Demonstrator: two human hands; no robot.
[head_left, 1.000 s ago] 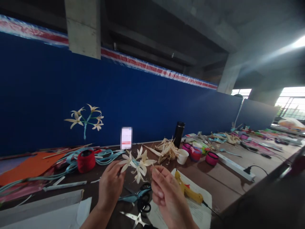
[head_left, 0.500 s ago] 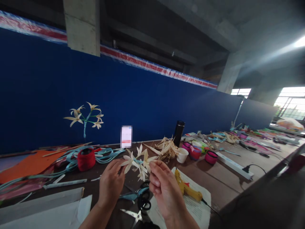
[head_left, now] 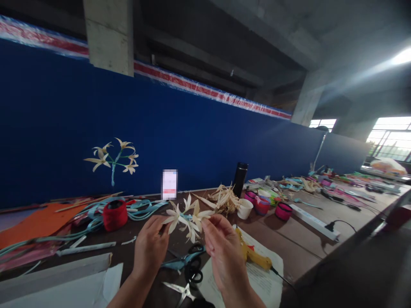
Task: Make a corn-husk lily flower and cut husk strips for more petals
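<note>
I hold a small cluster of cream straw flowers (head_left: 188,217) up over a dark table (head_left: 298,244). My left hand (head_left: 149,248) is closed on the cluster's stem from below. My right hand (head_left: 221,250) pinches a petal on its right side. Beneath my hands lie black-handled scissors (head_left: 192,271), a second silver pair (head_left: 180,291) and a yellow glue gun (head_left: 252,254) on white paper (head_left: 272,282).
A red thread spool (head_left: 114,214), light blue strips (head_left: 141,209) and orange paper (head_left: 38,222) lie left. Straw scraps (head_left: 223,199), a white cup (head_left: 245,209), pink spools (head_left: 284,211), a black flask (head_left: 240,179) and a power strip (head_left: 316,221) sit right. A finished flower sprig (head_left: 113,159) hangs on the blue wall.
My right hand rose from lower right and closed its fingertips on a petal of the flower cluster. The left hand stayed on the stem.
</note>
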